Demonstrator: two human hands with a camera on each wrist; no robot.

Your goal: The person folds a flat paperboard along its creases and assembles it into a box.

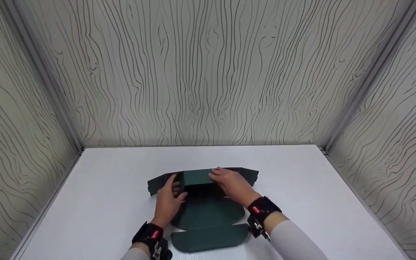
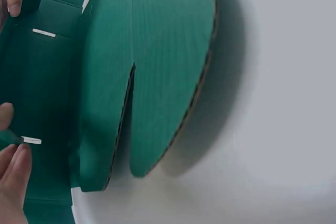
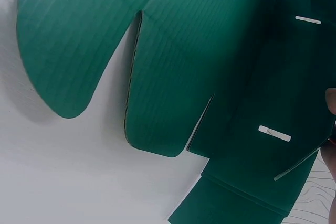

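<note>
A dark green cardboard box [image 1: 208,209], partly folded, lies on the white table with its far wall raised. My left hand [image 1: 168,202] pinches a small flap at the left end of that wall; in the left wrist view its fingers [image 2: 17,174] stand close to a narrow slot. At the wall's right part, my right hand [image 1: 235,186] grips the folded-over top panel [image 1: 198,177], with a flap edge between its fingers in the right wrist view. Nearest me, a panel with rounded ends [image 1: 209,238] lies flat. The right thumb is mostly hidden in the head view.
Side flaps [image 1: 159,183] stick out left and right of the raised wall. The white table [image 1: 107,202] reaches back to a wood-grain patterned wall [image 1: 200,72], with similar panels on both sides. Each wrist wears a black strap with a camera.
</note>
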